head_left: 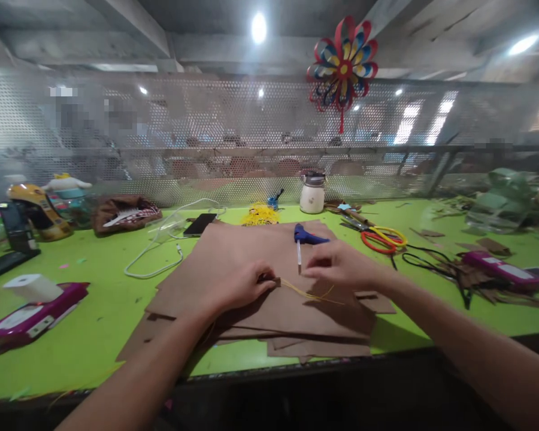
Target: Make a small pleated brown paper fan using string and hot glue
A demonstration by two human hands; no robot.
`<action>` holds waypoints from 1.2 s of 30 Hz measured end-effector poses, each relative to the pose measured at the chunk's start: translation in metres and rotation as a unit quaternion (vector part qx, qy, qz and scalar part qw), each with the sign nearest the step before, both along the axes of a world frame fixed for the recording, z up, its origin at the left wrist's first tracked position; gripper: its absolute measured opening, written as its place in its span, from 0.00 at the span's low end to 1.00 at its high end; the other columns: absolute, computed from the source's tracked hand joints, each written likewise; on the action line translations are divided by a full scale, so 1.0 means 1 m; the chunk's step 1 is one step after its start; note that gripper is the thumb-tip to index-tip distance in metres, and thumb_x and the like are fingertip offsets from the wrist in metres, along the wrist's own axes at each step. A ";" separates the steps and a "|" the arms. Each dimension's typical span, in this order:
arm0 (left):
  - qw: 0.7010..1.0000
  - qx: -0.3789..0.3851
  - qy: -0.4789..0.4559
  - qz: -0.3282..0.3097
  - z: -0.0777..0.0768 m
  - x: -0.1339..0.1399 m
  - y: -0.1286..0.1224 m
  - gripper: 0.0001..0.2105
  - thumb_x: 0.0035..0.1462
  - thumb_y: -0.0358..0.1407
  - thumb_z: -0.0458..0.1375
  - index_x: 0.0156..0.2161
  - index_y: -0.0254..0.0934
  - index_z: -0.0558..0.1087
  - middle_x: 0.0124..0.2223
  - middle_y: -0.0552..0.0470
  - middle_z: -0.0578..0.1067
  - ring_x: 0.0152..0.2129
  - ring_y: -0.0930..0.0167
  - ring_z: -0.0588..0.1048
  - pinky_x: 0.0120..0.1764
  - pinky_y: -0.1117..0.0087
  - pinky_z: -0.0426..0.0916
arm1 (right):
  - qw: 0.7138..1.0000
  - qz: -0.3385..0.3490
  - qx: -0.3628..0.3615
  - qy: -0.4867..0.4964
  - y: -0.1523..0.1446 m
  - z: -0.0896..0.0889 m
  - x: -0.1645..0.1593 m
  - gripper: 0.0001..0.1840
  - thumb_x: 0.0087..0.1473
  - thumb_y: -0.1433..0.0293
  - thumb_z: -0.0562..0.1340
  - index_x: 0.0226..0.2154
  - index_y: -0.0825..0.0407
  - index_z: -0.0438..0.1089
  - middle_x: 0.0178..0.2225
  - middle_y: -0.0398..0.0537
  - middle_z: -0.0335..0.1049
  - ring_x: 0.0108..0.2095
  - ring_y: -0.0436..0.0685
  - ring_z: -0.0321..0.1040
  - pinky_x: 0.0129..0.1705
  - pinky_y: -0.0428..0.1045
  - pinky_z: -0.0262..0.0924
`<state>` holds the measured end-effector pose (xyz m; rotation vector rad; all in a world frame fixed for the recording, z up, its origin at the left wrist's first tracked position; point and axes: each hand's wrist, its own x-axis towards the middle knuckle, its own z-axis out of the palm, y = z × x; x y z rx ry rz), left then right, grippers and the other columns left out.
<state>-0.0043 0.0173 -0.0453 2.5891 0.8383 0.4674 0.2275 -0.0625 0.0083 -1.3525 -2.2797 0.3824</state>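
Observation:
Strands of thin yellow string (306, 293) trail to the right from a small brown cardboard piece (277, 281). My left hand (254, 284) pinches that piece, its fingers closed over a stack of brown cardboard sheets (247, 245). A blue glue gun (308, 236) lies on the stack's far right part, with a whitish stick (299, 256) extending from it toward me. My right hand (335, 265) hovers just right of the stick, thumb and fingers curved with a gap between them. I see nothing held in it. Whether its fingertips touch the stick is unclear.
Behind the stack are a phone (200, 224), yellow shredded strips (259, 214) and a lidded jar (312, 194). Scissors (381, 239) and a purple power strip (503, 269) lie right. Another purple power strip (40, 311) and a white cable (148, 263) are left.

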 end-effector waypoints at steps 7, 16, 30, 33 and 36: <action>1.000 0.020 -0.001 0.003 0.006 0.004 -0.003 0.09 0.56 0.39 0.53 0.34 0.36 0.73 0.33 0.51 0.74 0.30 0.71 0.69 0.35 0.72 0.62 | 0.995 -0.043 0.057 -0.066 -0.011 -0.046 -0.014 0.08 0.54 0.70 0.56 0.28 0.55 0.68 0.33 0.52 0.68 0.37 0.55 0.62 0.39 0.49 0.56; 0.997 -0.026 -0.050 0.047 -0.002 0.003 0.002 0.11 0.55 0.39 0.54 0.38 0.38 0.74 0.37 0.51 0.77 0.33 0.70 0.72 0.38 0.71 0.64 | 0.990 -0.039 -0.132 0.001 0.008 -0.019 0.030 0.11 0.51 0.67 0.56 0.26 0.56 0.69 0.20 0.41 0.65 0.22 0.48 0.59 0.26 0.44 0.51; 0.994 0.094 -0.010 0.056 -0.009 0.002 0.003 0.09 0.56 0.38 0.54 0.34 0.38 0.75 0.33 0.50 0.71 0.33 0.70 0.69 0.37 0.72 0.61 | 0.976 -0.021 0.151 -0.154 0.019 0.007 0.008 0.11 0.56 0.70 0.55 0.35 0.54 0.73 0.35 0.52 0.71 0.37 0.55 0.64 0.40 0.49 0.56; 0.993 0.098 -0.007 0.065 -0.009 0.001 0.000 0.09 0.56 0.37 0.52 0.34 0.38 0.74 0.33 0.50 0.71 0.32 0.70 0.69 0.36 0.72 0.61 | 0.965 0.029 0.161 -0.205 0.021 -0.009 -0.039 0.11 0.54 0.68 0.56 0.32 0.55 0.72 0.35 0.54 0.69 0.38 0.58 0.62 0.42 0.52 0.54; 0.993 0.091 -0.006 0.072 -0.006 0.000 -0.005 0.08 0.56 0.36 0.52 0.33 0.37 0.72 0.33 0.50 0.70 0.31 0.71 0.68 0.35 0.73 0.61 | 0.954 0.030 0.153 -0.255 0.030 -0.026 -0.057 0.10 0.52 0.68 0.56 0.30 0.54 0.71 0.34 0.54 0.68 0.38 0.60 0.59 0.40 0.54 0.51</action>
